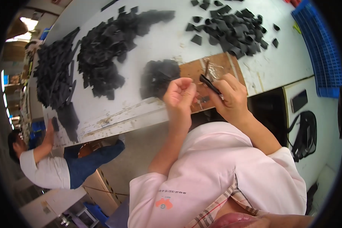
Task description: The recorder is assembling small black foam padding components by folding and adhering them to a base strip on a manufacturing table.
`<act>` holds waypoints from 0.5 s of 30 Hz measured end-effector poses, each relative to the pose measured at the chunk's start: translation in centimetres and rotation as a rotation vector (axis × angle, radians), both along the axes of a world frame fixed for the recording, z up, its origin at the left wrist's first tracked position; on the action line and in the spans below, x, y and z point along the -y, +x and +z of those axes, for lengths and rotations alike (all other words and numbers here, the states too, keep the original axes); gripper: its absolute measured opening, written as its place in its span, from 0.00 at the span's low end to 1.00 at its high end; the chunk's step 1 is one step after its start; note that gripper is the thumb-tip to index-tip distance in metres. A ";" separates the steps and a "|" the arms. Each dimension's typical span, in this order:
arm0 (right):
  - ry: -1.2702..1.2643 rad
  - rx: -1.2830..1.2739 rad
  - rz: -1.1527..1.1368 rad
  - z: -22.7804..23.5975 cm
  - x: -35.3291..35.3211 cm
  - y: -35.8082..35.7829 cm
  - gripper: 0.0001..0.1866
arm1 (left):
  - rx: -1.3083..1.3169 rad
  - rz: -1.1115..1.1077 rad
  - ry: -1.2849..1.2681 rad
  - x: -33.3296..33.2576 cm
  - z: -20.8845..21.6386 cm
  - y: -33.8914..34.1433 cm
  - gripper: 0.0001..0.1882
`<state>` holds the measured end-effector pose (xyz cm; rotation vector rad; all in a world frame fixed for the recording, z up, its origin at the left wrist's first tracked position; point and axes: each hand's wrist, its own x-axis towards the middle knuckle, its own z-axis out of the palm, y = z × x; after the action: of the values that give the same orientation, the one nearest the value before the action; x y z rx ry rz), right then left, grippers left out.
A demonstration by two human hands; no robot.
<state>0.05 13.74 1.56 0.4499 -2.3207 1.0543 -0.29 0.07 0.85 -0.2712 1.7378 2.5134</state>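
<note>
Left hand: kinda curled, just beside the black piece, can't tell if pinching anything
Right hand: gripping that black piece
Black piece: up over the brown board
Piles: black bits, spread over the tabletop

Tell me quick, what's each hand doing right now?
Left hand: curled; can't tell if it's holding anything.
Right hand: closed, holding a folded black strip.
</note>
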 end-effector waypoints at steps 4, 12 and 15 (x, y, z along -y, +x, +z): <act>0.142 -0.081 -0.016 -0.7 -1.4 0.0 0.10 | 0.102 -0.143 0.132 -0.5 0.3 0.0 0.06; 0.331 -0.254 -0.044 -1.5 -1.5 0.2 0.10 | 0.171 -0.186 0.161 -1.0 0.3 -0.2 0.05; 0.362 -0.255 -0.035 -1.5 -1.5 0.2 0.11 | 0.165 -0.178 0.156 -0.8 0.0 -0.2 0.04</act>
<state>0.27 15.19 0.02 0.6382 -2.2776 0.5211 -0.47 0.91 0.85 -0.2900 1.4303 2.4073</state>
